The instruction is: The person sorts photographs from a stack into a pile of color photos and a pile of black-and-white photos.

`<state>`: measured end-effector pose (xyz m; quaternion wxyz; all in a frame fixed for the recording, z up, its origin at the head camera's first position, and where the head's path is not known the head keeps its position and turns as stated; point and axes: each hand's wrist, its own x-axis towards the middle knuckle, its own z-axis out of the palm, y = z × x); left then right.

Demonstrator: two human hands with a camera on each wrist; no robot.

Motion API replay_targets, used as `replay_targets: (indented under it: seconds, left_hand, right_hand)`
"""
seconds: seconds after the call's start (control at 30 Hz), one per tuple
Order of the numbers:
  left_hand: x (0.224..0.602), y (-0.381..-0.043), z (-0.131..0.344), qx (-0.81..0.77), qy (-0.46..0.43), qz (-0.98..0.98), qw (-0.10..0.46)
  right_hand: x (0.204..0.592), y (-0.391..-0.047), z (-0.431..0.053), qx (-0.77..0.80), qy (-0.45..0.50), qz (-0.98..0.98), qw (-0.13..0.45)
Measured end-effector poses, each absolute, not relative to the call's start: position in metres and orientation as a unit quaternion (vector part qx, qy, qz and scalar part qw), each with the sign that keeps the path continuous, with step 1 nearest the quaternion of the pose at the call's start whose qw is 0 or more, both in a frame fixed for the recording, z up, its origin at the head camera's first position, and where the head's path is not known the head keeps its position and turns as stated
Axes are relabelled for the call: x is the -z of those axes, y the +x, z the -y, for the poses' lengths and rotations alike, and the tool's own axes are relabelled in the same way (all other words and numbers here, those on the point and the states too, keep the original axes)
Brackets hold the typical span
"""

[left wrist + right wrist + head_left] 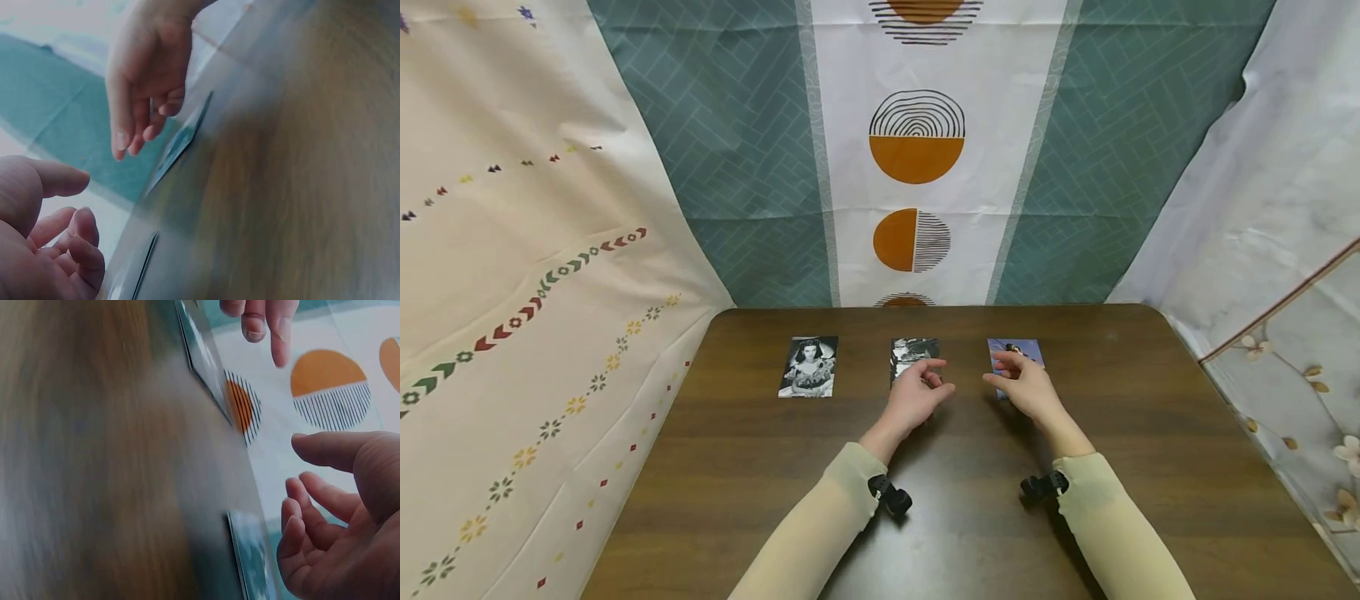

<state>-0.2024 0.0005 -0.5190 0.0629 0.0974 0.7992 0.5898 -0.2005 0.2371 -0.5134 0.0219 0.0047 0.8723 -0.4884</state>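
Three picture cards lie in a row on the dark wooden table. The left card shows a figure in black and white. A black-and-white middle card is partly hidden by my left hand, which hovers over its lower part with loosely bent fingers. My right hand is above the blue-toned right card and covers part of it. Both wrist views show gaps between thumb and fingers, with nothing held. In the right wrist view, the right card lies flat below the right hand, apart from it.
The brown table ends at a back edge against a teal and white patterned cloth. A cream cloth hangs at the left, a pale floral one at the right. Each wrist carries a small black camera.
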Motion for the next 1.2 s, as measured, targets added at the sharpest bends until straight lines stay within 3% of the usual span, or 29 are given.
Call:
replay_targets:
  seconds: [0.57,1.2]
  left_hand:
    - [0.536,-0.209,0.066,-0.561,0.036,-0.826,0.024]
    - [0.547,-0.214,0.072,-0.56,-0.01,-0.828,0.032]
  right_hand:
    - [0.53,-0.21,-0.161,0.501,0.018,-0.864,0.045]
    - [0.536,-0.209,-0.157,0.403,0.01,-0.914,0.045]
